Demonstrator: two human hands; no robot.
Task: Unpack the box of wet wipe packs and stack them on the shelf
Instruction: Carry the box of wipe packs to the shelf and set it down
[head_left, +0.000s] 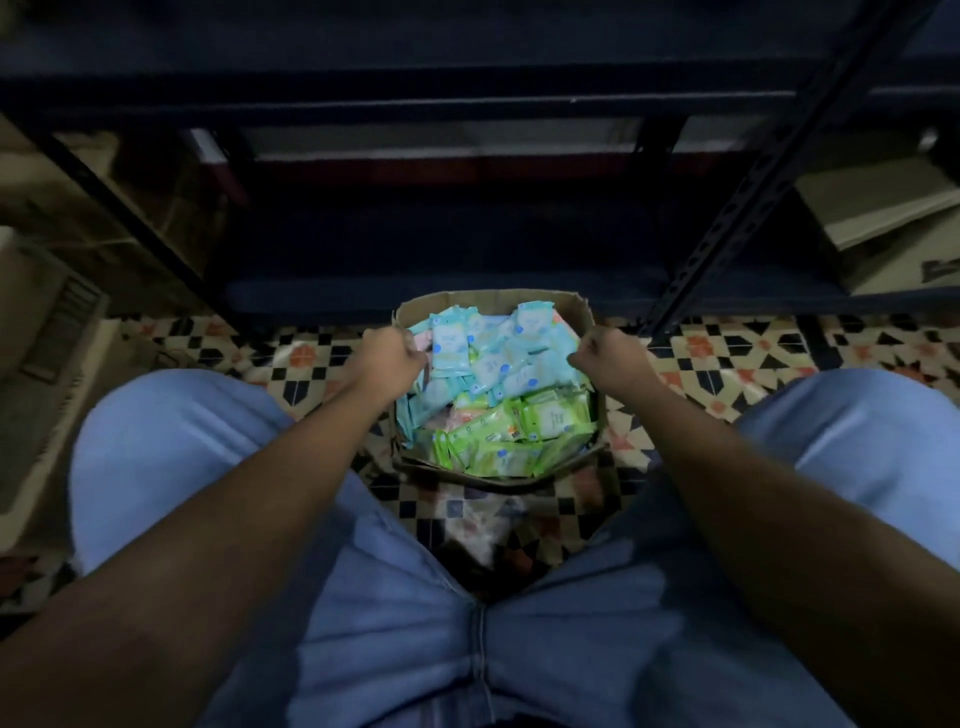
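The printing on the wet wipe packs is too small and blurred to read; only small round blue marks show on their fronts. The cardboard box (496, 470) stands open on the patterned tile floor (727, 358) between the person's knees, packed full: blue packs (493, 348) heaped in the far half, green packs (519, 436) in the near half, and a few pinkish ones hard to make out between them. Just beyond the box rises a dark metal shelf (467, 291), its lowest board close to the floor, with a perforated upright post (737, 223) at the right and another slanting post at the left. Brown cartons sit to the left of the shelf, and pale flat boxes (878, 208) lie on the shelving to the right. Light blue jeans (363, 597) fill the near part of the view. Both forearms reach forward and down. The left hand (389, 358) is curled at the left rim of the box, and the right hand (610, 358) is curled at the right rim; whether the fingers grip the cardboard or a pack cannot be told, since they are hidden under the knuckles
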